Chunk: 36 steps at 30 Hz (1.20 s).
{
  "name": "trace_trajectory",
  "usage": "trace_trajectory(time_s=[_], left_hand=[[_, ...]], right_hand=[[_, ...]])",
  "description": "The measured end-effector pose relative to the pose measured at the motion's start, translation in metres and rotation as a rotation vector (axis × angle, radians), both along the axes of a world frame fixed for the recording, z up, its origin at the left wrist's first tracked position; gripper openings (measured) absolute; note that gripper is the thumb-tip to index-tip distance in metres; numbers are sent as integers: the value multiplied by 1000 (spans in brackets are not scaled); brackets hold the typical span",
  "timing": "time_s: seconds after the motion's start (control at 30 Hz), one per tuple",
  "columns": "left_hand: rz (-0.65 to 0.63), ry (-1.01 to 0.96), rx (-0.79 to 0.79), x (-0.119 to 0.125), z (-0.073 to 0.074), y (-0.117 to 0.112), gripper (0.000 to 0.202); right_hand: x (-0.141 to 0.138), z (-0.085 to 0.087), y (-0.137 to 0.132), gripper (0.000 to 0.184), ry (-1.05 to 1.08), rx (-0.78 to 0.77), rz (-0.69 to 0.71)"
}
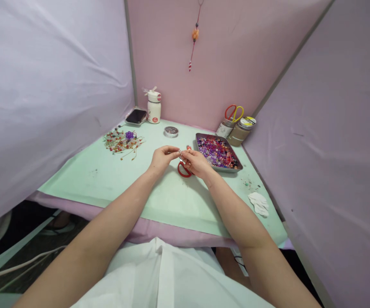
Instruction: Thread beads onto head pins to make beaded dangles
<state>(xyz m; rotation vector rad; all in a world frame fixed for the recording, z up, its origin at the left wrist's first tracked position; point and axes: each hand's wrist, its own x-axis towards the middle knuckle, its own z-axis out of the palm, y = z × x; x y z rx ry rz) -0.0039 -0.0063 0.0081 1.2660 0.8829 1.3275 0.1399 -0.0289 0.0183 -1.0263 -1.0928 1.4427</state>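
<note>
Fabric walls [50, 85] box in the whole frame, lilac at the sides, pink at the back. The counter [114, 179] with its green mat fills the centre. Both my forearms run up from the bottom edge and meet mid-frame.

Left grip [162, 158] and right grip [198, 164] sit just left of the bead tray [238, 167]. The tray is metal, full of purple and red beads, right of centre.

A pile of beaded pins [122, 141] lies left of centre, well apart from my hands. Two jars [238, 130] stand in the back right corner, with scissors [234, 112] upright in the left one. A white bottle [154, 107] and a phone [136, 116] sit at the back left. A white wad [258, 203] lies at the right edge of the counter. A round tin [171, 131] sits between the bottle and the tray.

A red loop [183, 172] lies on the mat under my right grip; cord or handle, cannot tell.

Both grips are closed, fingertips pinched on a tiny bead piece [180, 152] held between them just above the mat, dead centre. It's too small to make out detail.
</note>
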Motion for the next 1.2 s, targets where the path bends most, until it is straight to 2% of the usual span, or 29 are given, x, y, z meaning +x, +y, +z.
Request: trace_trajectory(time_s=[0.57,0.83,1.07,1.2], left_hand=[[15,74,87,1,4,-6,20],[-30,25,-31,0,7,-7,30],[-105,-50,-104,0,4,-5,38],[-154,-136,-169,0,6,-6,38]], right_hand=[[7,3,2,45,79,-96,71],[4,1,0,43,-25,-22,-33],[4,1,0,42,-19,0,-35],[3,-1,1,39,-29,151,-88]])
